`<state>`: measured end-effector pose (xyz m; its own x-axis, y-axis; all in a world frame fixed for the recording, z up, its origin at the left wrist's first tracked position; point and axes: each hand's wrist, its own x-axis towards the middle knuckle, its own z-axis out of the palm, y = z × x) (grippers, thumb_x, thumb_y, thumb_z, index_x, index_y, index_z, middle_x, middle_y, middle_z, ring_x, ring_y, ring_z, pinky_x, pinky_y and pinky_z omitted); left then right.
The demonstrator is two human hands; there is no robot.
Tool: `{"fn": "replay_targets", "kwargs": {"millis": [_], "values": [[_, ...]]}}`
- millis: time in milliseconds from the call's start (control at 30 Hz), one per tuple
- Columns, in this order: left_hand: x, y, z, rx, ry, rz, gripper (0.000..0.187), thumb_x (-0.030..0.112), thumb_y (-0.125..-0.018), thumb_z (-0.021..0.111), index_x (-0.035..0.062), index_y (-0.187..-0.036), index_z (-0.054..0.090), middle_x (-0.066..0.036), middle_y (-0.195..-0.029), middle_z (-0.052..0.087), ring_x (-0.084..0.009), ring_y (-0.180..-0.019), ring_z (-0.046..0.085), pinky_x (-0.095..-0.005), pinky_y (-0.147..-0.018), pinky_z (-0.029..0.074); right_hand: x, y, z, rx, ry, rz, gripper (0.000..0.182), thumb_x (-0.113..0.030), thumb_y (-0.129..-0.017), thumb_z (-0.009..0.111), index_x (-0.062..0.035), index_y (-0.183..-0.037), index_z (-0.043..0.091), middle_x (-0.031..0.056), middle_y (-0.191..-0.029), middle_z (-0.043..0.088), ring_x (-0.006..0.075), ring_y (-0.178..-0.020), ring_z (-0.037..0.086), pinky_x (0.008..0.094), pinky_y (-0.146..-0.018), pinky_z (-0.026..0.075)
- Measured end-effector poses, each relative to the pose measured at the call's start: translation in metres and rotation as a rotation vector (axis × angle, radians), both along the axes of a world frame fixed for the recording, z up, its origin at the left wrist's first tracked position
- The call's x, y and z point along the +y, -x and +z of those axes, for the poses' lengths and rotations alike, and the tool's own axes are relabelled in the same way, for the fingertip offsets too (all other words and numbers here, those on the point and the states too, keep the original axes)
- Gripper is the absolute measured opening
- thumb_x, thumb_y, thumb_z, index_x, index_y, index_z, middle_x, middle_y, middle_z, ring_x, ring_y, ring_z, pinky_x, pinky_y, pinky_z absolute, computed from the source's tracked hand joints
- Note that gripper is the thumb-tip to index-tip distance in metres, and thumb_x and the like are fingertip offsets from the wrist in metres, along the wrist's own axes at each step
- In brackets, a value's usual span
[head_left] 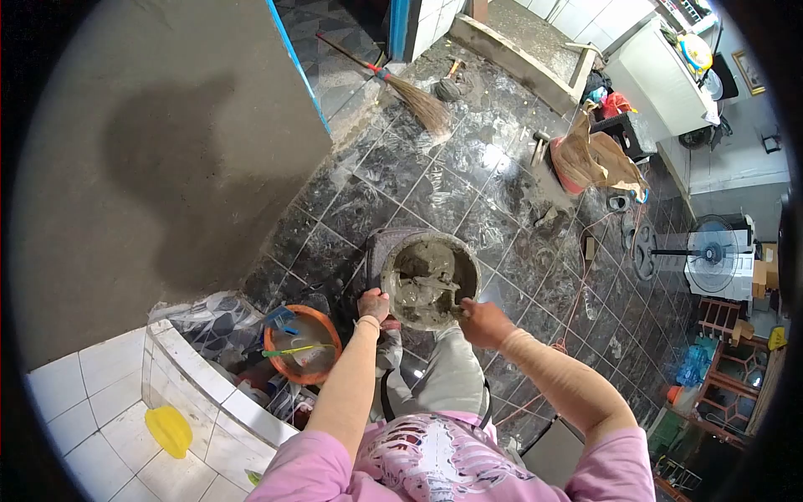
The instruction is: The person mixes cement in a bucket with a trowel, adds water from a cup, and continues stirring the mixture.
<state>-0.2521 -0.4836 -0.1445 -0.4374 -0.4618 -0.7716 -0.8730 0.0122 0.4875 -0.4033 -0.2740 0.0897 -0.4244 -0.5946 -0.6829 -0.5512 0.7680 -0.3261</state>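
Note:
A round bucket (476,266) stands in front of me, holding wet grey mortar (433,253). My left hand (374,305) is closed on the bucket's left rim. At its lower right edge, my right hand (487,324) makes a fist around the handle of what looks like a trowel (442,287). Mortar coats the tool's blade, so its outline is hard to make out. Behind the bucket, partly hidden, sits a dusty dark block-like object (375,244).
An orange basin (269,341) with tools stands at left beside the low tiled ledge (194,361). Freshly plastered wall (209,167) rises on the left. Ahead lie a broom (422,107), a hammer (540,147) and a torn paper sack (590,155). A cable (575,303) crosses the tiles near a fan (711,253).

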Motion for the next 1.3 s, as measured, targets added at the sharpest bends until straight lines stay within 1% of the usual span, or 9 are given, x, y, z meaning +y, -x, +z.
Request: {"fn": "replay_targets", "kwargs": {"millis": [100, 233, 367, 567, 667, 900, 933, 1033, 1300], "values": [[0.000, -0.001, -0.007, 0.001, -0.034, 0.034, 0.021, 0.020, -0.084, 0.061, 0.0000, -0.088, 0.061, -0.023, -0.098, 0.061, -0.0404, -0.094, 0.058, -0.0426, -0.078, 0.047, -0.015, 0.001, 0.033, -0.390, -0.081, -0.518, 0.035, -0.025, -0.086, 0.055, -0.0053, -0.114, 0.053, 0.0190, -0.085, 0.066, 0.0277, -0.063, 0.067, 0.0371, -0.059, 0.054], [0.005, -0.013, -0.030, 0.030, -0.035, 0.149, 0.020, 0.017, -0.086, 0.059, -0.0002, -0.097, 0.060, -0.020, -0.100, 0.063, -0.0349, -0.089, 0.062, -0.0399, -0.073, 0.051, -0.032, -0.020, -0.036, -0.375, -0.024, -0.644, 0.037, -0.033, -0.088, 0.056, -0.0034, -0.111, 0.055, 0.0167, -0.078, 0.065, 0.0221, -0.051, 0.062, 0.0350, -0.051, 0.050], [-0.004, 0.010, 0.003, 0.031, -0.077, 0.112, 0.014, 0.010, -0.089, 0.055, -0.0032, -0.096, 0.057, -0.017, -0.091, 0.063, -0.0256, -0.071, 0.067, -0.0364, -0.060, 0.058, -0.061, -0.052, -0.125, -0.143, -0.099, -0.321, 0.036, -0.015, -0.079, 0.051, -0.0050, -0.113, 0.053, 0.0281, -0.103, 0.062, 0.0418, -0.095, 0.062, 0.0461, -0.083, 0.051], [0.000, -0.001, -0.011, 0.065, 0.080, -0.070, 0.015, 0.011, -0.088, 0.055, -0.0033, -0.085, 0.056, -0.017, -0.084, 0.062, -0.0263, -0.067, 0.066, -0.0353, -0.057, 0.056, -0.028, -0.021, -0.053, -0.074, -0.104, 0.016, 0.030, -0.016, -0.082, 0.048, -0.0058, -0.110, 0.053, 0.0226, -0.095, 0.065, 0.0394, -0.088, 0.065, 0.0471, -0.074, 0.053], [0.006, -0.008, -0.033, 0.027, -0.024, 0.191, 0.027, 0.023, -0.085, 0.060, 0.0016, -0.101, 0.064, -0.020, -0.107, 0.063, -0.0366, -0.103, 0.058, -0.0419, -0.087, 0.047, -0.006, -0.003, -0.002, 0.010, -0.056, 0.069, 0.026, -0.015, -0.085, 0.046, -0.0079, -0.109, 0.056, 0.0226, -0.089, 0.065, 0.0389, -0.082, 0.065, 0.0477, -0.070, 0.053], [0.002, -0.008, -0.035, 0.071, -0.029, 0.094, 0.019, 0.014, -0.088, 0.057, -0.0017, -0.099, 0.058, -0.021, -0.098, 0.061, -0.0317, -0.086, 0.064, -0.0388, -0.070, 0.053, -0.012, 0.017, -0.020, -0.187, 0.062, -0.491, 0.034, -0.027, -0.085, 0.057, -0.0078, -0.112, 0.056, 0.0213, -0.088, 0.066, 0.0393, -0.079, 0.065, 0.0464, -0.075, 0.051], [0.002, -0.010, -0.040, 0.071, -0.019, 0.080, 0.018, 0.014, -0.088, 0.057, -0.0016, -0.096, 0.058, -0.022, -0.097, 0.061, -0.0321, -0.086, 0.064, -0.0393, -0.070, 0.052, -0.026, 0.016, -0.028, -0.193, 0.036, -0.527, 0.032, -0.030, -0.088, 0.057, -0.0067, -0.110, 0.056, 0.0181, -0.086, 0.066, 0.0245, -0.066, 0.067, 0.0374, -0.055, 0.053], [0.000, -0.006, -0.028, 0.021, -0.018, 0.052, 0.022, 0.019, -0.086, 0.058, 0.0002, -0.097, 0.061, -0.024, -0.104, 0.060, -0.0370, -0.099, 0.058, -0.0418, -0.081, 0.048, -0.068, -0.001, -0.095, -0.303, -0.022, -0.717, 0.034, -0.022, -0.085, 0.054, -0.0070, -0.115, 0.054, 0.0216, -0.100, 0.065, 0.0327, -0.082, 0.067, 0.0394, -0.067, 0.055], [0.002, -0.002, -0.012, -0.016, -0.028, 0.147, 0.019, 0.018, -0.086, 0.059, -0.0014, -0.089, 0.061, -0.025, -0.099, 0.060, -0.0401, -0.097, 0.057, -0.0439, -0.079, 0.047, -0.028, -0.027, -0.120, 0.038, -0.052, 0.059, 0.030, -0.013, -0.088, 0.043, -0.0043, -0.116, 0.049, 0.0210, -0.097, 0.065, 0.0352, -0.091, 0.065, 0.0441, -0.074, 0.054]]}}
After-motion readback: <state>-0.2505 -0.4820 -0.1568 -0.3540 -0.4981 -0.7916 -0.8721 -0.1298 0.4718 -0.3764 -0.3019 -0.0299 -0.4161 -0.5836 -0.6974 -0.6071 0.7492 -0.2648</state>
